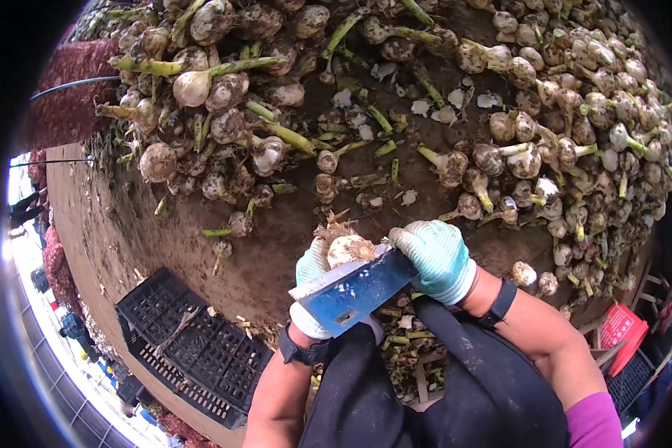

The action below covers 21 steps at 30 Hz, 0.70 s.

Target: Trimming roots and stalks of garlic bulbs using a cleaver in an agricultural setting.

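My left hand point(310, 263), in a white and pale green knit glove, is closed round a garlic bulb point(346, 251) with dirty roots and loose skin. The wide blade of a cleaver point(360, 291), bluish with a hole near one corner, lies across in front of the bulb. It hides part of my left hand. Gripped at the blade's right end is the cleaver's handle side, in my gloved right hand point(434, 257); the handle itself is covered by the fingers. The blade's upper edge appears close to the bulb; whether it touches cannot be made out.
Muddy garlic bulbs with green stems heap at the far left point(228, 89) and along the right point(575, 134). Cut stem pieces point(381, 119) litter the brown surface between. A black plastic crate point(194, 343) sits at lower left, a red plastic container point(626, 336) at right.
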Tool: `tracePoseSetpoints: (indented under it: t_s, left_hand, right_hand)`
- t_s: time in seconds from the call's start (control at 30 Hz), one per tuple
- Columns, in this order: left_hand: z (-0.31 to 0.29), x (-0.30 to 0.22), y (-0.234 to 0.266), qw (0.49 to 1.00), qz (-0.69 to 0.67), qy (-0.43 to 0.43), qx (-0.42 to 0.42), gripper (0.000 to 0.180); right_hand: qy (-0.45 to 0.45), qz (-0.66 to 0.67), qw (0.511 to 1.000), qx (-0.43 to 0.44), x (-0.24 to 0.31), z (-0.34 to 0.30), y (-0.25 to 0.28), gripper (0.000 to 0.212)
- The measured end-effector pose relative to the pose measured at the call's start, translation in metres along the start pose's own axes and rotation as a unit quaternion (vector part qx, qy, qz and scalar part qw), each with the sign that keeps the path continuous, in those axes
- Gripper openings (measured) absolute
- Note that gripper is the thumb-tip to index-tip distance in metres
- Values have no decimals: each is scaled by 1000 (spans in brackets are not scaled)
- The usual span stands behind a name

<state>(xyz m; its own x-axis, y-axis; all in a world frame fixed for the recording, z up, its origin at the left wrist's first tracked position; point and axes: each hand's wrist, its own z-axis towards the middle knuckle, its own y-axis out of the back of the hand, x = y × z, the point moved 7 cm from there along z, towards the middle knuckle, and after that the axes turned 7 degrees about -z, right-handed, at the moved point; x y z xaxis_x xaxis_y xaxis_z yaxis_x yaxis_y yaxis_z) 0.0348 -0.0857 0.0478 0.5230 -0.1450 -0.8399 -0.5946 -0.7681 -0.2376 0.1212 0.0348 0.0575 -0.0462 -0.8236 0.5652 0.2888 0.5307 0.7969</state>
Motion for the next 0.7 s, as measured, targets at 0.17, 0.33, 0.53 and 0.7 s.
tracePoseSetpoints:
  t_s: [0.17,0.33,0.53,0.7]
  left_hand:
    - [-11,16,-26,957,-214,177,81,46]
    - [7,0,-17,979,192,-65,21,77]
    - [1,-3,8,978,19,-143,-149,52]
    - [-4,27,8,965,-201,137,-98,19]
  right_hand:
    - [-353,58,933,-26,-93,-35,-9,9]
    - [-467,474,719,202,-40,-16,-18,35]
    - [-343,425,825,143,-17,8,-12,38]
    - [-169,201,961,88,-10,16,-1,30]
